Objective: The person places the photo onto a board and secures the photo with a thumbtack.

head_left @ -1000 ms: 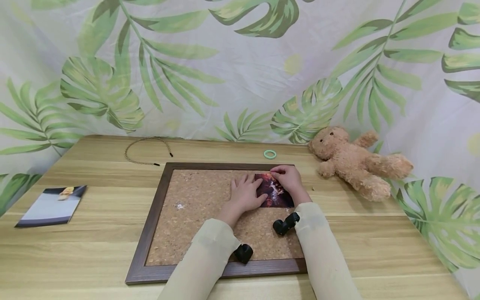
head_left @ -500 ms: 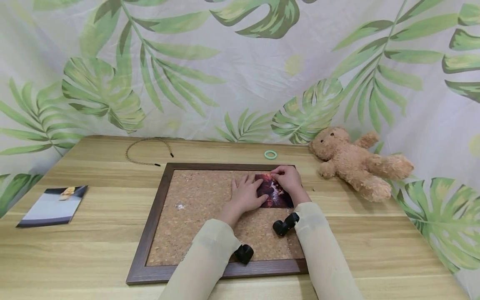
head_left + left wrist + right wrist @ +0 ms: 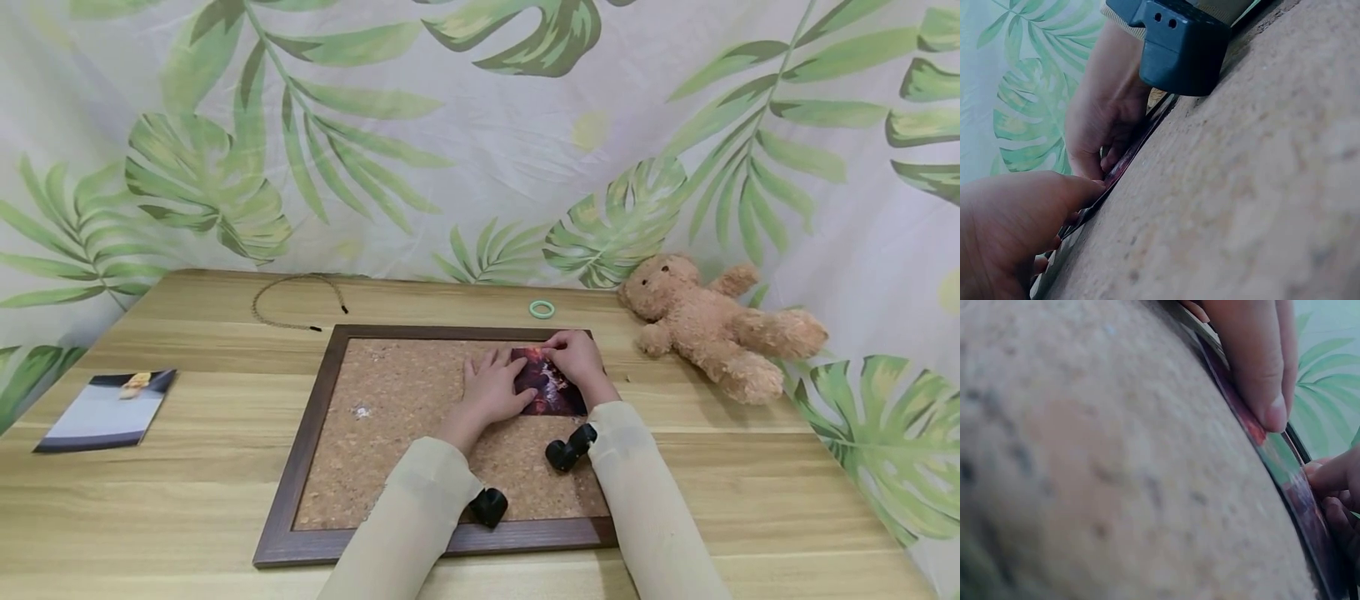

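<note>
A dark, reddish print or photo (image 3: 553,390) lies flat on the upper right of a cork board (image 3: 397,450). My left hand (image 3: 491,387) rests with spread fingers over its left edge and the cork beside it. At the top edge of the photo, my right hand (image 3: 579,358) has its fingers curled, thumb and forefinger brought together. I cannot tell what small thing they pinch, since the fingertips hide it. In the left wrist view the right hand (image 3: 1107,119) bends down onto the photo just beyond my left thumb (image 3: 1079,190). The right wrist view shows the photo (image 3: 1310,512) edge-on.
A dark wooden frame (image 3: 303,450) borders the board. Behind it lie a green ring (image 3: 542,302) and a thin chain (image 3: 257,310). A teddy bear (image 3: 697,321) sprawls at the back right, and another photo (image 3: 105,415) lies at far left.
</note>
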